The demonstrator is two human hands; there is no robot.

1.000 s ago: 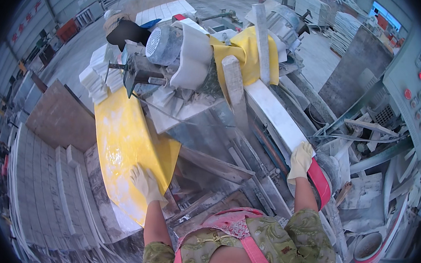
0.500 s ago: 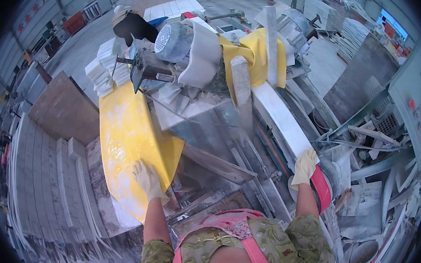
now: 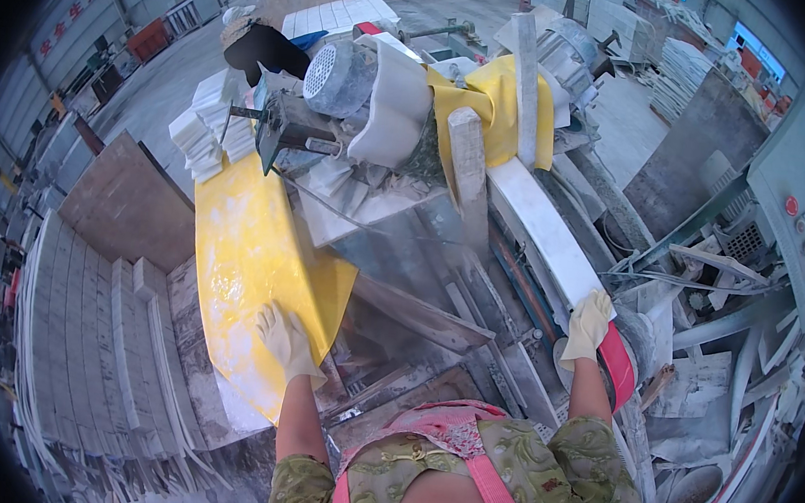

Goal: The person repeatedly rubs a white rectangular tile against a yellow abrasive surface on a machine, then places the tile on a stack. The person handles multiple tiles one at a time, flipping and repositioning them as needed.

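My left hand (image 3: 288, 342), in a pale rubber glove, lies flat with spread fingers on a wet yellow sheet (image 3: 243, 239). The sheet drapes over a long surface on the left, and its right corner hangs down. On the right, my gloved right hand (image 3: 587, 328) is closed over the near end of a long white slab (image 3: 548, 230). This slab lies lengthwise along a red belt (image 3: 616, 368), which shows just past my hand. The slab's far end passes under a second yellow sheet (image 3: 499, 108). My right fingertips are partly hard to make out.
A motor (image 3: 340, 78) and upright posts (image 3: 469, 167) stand ahead. White blocks (image 3: 209, 128) are stacked at the far end of the left sheet. Grey strips (image 3: 74, 339) lie far left. A control panel (image 3: 803, 207) stands right, above scattered offcuts. A person (image 3: 265, 52) is beyond the motor.
The whole view has shifted slightly. Both hands stay in place, the left flat on the yellow sheet and the right at the slab's near end.
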